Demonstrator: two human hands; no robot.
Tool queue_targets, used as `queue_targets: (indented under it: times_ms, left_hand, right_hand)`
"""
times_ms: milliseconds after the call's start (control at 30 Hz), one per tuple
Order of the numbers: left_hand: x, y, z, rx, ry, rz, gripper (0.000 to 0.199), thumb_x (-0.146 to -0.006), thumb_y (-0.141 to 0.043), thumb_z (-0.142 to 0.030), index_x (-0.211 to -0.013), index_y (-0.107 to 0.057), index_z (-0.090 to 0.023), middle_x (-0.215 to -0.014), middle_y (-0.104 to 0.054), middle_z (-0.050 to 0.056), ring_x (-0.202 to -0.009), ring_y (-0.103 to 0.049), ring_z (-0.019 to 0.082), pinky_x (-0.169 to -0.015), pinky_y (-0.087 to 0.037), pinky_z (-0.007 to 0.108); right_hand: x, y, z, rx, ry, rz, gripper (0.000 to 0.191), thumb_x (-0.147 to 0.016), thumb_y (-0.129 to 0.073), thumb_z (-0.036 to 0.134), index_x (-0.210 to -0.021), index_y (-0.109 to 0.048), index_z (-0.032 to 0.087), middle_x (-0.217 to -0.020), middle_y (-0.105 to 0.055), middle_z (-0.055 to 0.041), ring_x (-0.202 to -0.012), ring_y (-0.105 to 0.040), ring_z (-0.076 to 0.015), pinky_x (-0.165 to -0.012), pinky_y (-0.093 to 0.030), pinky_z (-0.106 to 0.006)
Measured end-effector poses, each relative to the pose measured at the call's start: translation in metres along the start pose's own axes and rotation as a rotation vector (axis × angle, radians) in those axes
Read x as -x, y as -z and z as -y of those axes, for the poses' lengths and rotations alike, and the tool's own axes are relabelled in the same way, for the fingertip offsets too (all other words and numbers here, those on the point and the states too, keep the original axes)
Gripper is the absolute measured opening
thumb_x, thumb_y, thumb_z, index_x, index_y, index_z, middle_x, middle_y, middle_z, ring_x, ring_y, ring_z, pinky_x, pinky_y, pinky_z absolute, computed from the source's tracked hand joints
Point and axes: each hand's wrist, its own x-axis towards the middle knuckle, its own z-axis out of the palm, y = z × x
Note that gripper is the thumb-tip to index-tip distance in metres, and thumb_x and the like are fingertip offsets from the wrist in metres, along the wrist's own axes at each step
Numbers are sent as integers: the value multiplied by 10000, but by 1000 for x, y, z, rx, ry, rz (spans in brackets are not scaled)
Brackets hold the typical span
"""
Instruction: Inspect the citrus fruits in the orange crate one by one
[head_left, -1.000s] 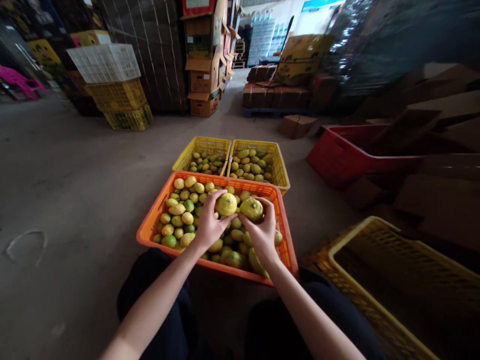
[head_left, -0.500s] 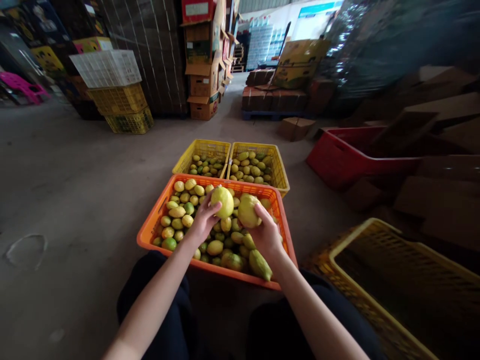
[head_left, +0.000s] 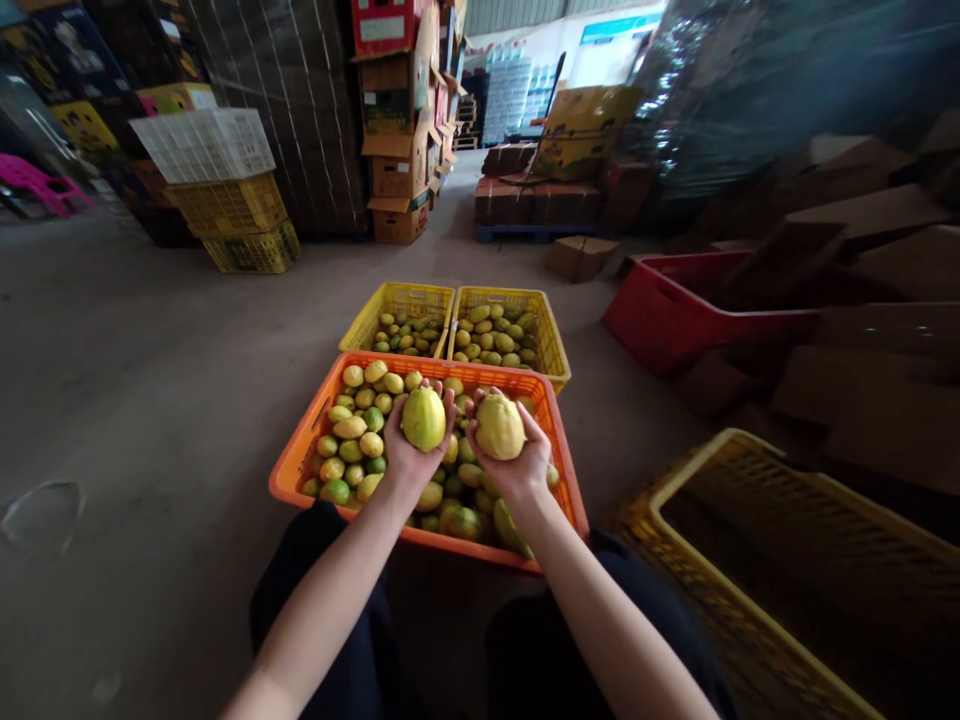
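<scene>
Greenish-yellow fruit (head_left: 424, 420) rests in the upturned left hand (head_left: 405, 468), fingers curled round its sides, while a paler yellow fruit (head_left: 500, 428) is cupped likewise in the right hand (head_left: 531, 462), the two side by side and apart. Both hands are over the orange crate (head_left: 568, 470), the paler fruit nearer its right edge; smaller fruits (head_left: 349, 428) lie toward its left edge, and two yellow crates (head_left: 553, 335) stand at its far edge.
</scene>
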Motion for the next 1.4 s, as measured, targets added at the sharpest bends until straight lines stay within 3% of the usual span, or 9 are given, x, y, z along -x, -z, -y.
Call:
queue_targets:
  times_ms: [233, 633, 767, 933, 1400]
  left_hand:
    - [-9, 2, 5, 20, 15, -43, 261, -855, -497, -267, -991, -701, -178, -999, -723, 51, -932, -680, 195, -794, -551, 298]
    - [-7, 4, -1, -130, -26, -23, 289, -877, -448, -293, -1016, -682, -195, -1093, -700, 54, -1023, -654, 173, -817, -548, 265]
    - [-7, 5, -1, -61, 11, 6, 306, -877, -455, -289, -1067, -674, -193, -1063, -705, 49, -985, -659, 169, -792, -553, 261]
    - [-5, 2, -2, 43, 53, -39, 279, -874, -464, -276, -1017, -683, -179, -986, -716, 51, -901, -678, 183, -737, -564, 274]
    - [-4, 1, -3, 43, 48, -49, 294, -861, -477, -262, -1050, -687, -184, -1001, -711, 60, -909, -675, 194, -727, -559, 283]
  right_hand:
    - [-6, -2, -6, -31, -28, 11, 252, -859, -489, 279, -1020, -662, 192, -908, -756, -51, -741, -706, -191, -583, -588, -294]
    - [-12, 1, -7, -35, -51, -2, 260, -858, -481, 292, -1005, -666, 183, -897, -761, -53, -721, -708, -195, -587, -590, -301]
    - [-11, 2, -8, -16, -47, 0, 271, -848, -503, 298, -1038, -664, 191, -903, -763, -51, -717, -708, -197, -586, -588, -308]
    - [-11, 3, -9, 12, -47, 2, 279, -828, -536, 296, -1059, -661, 200, -914, -765, -43, -713, -714, -199, -583, -586, -309]
    - [-11, 1, -10, 23, -41, -38, 267, -831, -523, 298, -1039, -664, 207, -888, -766, -43, -683, -715, -204, -585, -598, -336]
